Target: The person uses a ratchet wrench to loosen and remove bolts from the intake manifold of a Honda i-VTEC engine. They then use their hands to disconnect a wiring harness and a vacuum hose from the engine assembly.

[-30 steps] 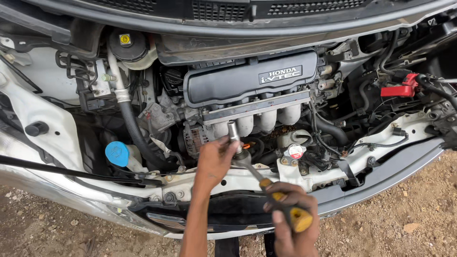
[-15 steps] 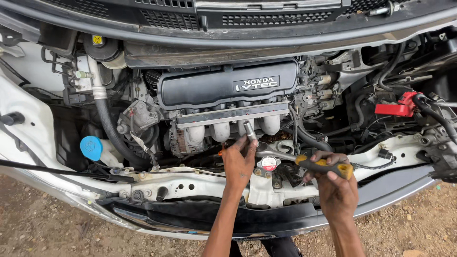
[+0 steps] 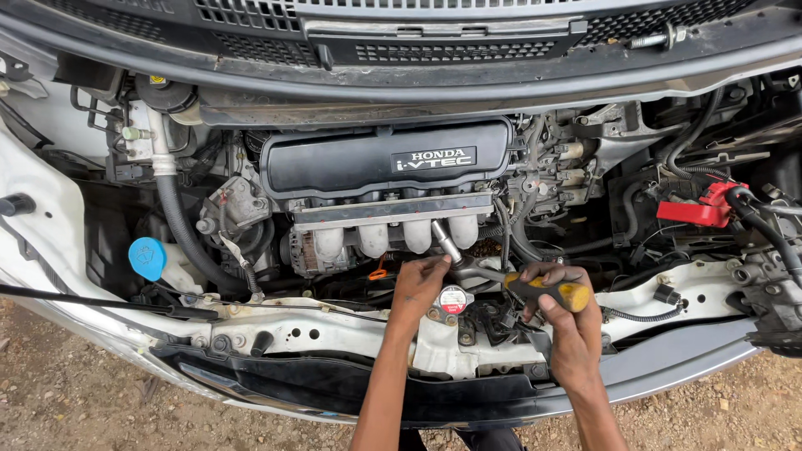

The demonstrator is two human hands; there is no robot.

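Note:
I look down into an open car engine bay. My left hand (image 3: 419, 282) pinches the metal head end of a ratchet wrench (image 3: 476, 266), whose extension bar angles up toward the pale intake manifold runners (image 3: 393, 235). My right hand (image 3: 561, 311) is wrapped around the wrench's yellow and black handle (image 3: 568, 294), which lies nearly level to the right. Just below my left hand sits a round radiator cap (image 3: 452, 299) with a red and white label. Whatever the socket tip sits on is hidden behind the manifold.
A black engine cover (image 3: 384, 159) spans the middle. A blue fluid cap (image 3: 148, 257) sits at left beside a thick black hose (image 3: 180, 234). A red battery terminal cover (image 3: 706, 209) lies at right. The front bumper (image 3: 351, 388) borders gravelly dirt ground (image 3: 75, 401). The raised hood (image 3: 418, 33) fills the top.
The wrench handle has swung from pointing down toward me to lying level at the right, with my right hand moving along. The view has shifted, so the engine sits further right in frame.

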